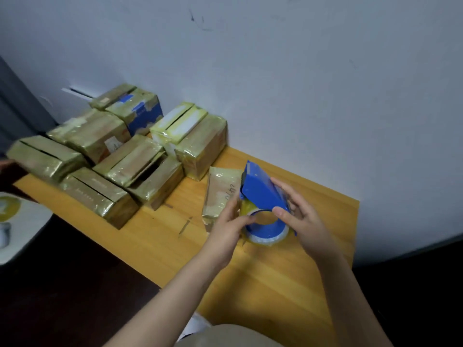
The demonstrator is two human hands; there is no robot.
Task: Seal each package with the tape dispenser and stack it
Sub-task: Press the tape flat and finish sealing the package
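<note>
A blue tape dispenser (260, 194) with a roll of clear yellowish tape sits upright on the wooden table (275, 276). My right hand (303, 219) grips the dispenser from the right, thumb on its lower edge. My left hand (226, 229) holds the roll's left side, fingers curled toward the tape. A small flat brown package (219, 194) with handwriting lies just behind my left hand, partly hidden by it. Several tape-wrapped brown boxes (120, 156) are piled at the table's far left, against the wall.
A white wall (300, 83) backs the table. A blue-and-white box (142, 116) stands in the pile. A white round object (15, 226) sits at the left edge, beyond the table. The floor to the left and right is dark.
</note>
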